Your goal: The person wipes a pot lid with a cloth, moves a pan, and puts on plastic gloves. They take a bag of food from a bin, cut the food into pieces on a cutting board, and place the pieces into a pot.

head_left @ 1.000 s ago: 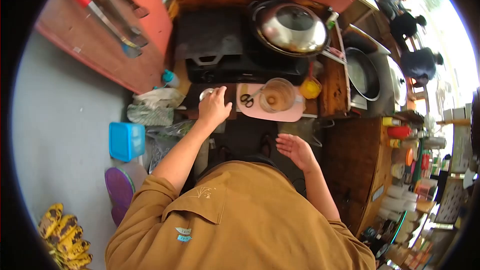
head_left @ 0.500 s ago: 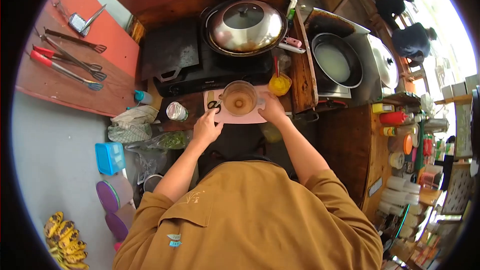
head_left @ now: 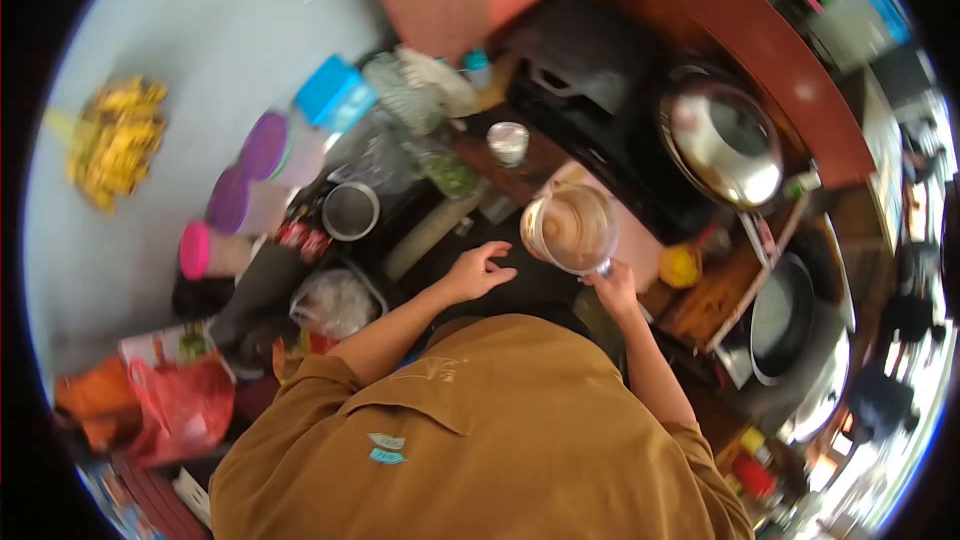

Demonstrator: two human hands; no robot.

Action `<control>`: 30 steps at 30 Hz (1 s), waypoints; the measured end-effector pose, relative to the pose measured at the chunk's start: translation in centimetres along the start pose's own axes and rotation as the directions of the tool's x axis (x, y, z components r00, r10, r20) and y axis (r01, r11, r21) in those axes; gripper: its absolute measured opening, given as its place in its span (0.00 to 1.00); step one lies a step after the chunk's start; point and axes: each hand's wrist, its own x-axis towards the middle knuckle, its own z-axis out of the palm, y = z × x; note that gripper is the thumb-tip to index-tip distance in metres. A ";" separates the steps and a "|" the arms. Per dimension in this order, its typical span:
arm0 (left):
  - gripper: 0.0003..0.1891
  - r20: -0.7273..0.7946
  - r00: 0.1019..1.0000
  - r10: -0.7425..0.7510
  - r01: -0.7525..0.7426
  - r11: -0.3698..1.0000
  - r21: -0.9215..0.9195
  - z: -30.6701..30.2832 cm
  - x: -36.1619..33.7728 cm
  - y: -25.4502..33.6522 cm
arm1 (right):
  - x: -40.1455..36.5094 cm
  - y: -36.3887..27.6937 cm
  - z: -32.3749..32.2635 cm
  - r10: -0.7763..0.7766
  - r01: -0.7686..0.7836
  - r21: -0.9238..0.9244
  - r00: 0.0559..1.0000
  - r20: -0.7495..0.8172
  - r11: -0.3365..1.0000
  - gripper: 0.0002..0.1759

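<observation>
Clamps right hand (head_left: pixel 616 291) on handle (head_left: pixel 604 268) of transparent, round-mouthed jug (head_left: pixel 572 228); extends left hand (head_left: pixel 479 275) forward, with bent fingers (head_left: pixel 492 250) apart.

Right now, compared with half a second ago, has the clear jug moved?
Yes. Against the pink board, the clear jug has shifted toward the brown shirt, from the board's middle to across its near edge, held in the right hand.

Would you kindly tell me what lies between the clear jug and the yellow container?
In the head view, part of the pink board shows between the clear jug, held by the right hand, and the yellow container.
</observation>
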 end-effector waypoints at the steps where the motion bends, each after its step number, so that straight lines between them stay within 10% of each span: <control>1: 0.32 -0.040 0.998 -0.040 0.034 0.987 -0.160 0.5 -0.3 -1.7 | 0.1 -0.9 0.9 -0.035 0.036 -0.014 0.998 0.057 0.999 0.12; 3: 0.30 -0.003 0.982 -0.187 0.145 0.768 -0.624 -0.4 -1.9 -0.5 | 0.2 -3.0 2.4 -0.160 0.154 0.042 0.966 0.201 0.987 0.09; 11: 0.28 -0.211 0.961 -0.179 -0.111 0.450 -0.886 -7.6 -7.1 -2.7 | 2.8 -15.6 9.3 -0.234 0.259 0.035 0.798 0.555 0.965 0.13; 19: 0.33 -0.585 0.774 -0.242 -0.343 0.616 -0.709 -13.3 -14.6 -2.8 | 4.1 -22.1 17.1 -0.364 0.517 0.010 0.589 0.722 0.856 0.14; 25: 0.17 -0.567 0.625 -0.537 0.226 0.819 -0.527 -13.2 -20.3 -6.9 | 3.0 -24.9 25.5 -0.292 0.731 0.030 0.234 0.928 0.682 0.17; 26: 0.17 -0.530 0.563 -0.633 0.189 0.724 -0.664 -13.1 -21.2 -8.4 | 3.5 -24.3 27.2 -0.310 0.772 0.139 0.078 0.948 0.620 0.23; 30: 0.22 -0.736 0.263 -0.624 0.093 0.775 -0.625 -14.2 -27.1 -12.8 | 1.9 -25.7 31.8 -0.109 0.718 0.069 0.010 0.994 0.693 0.31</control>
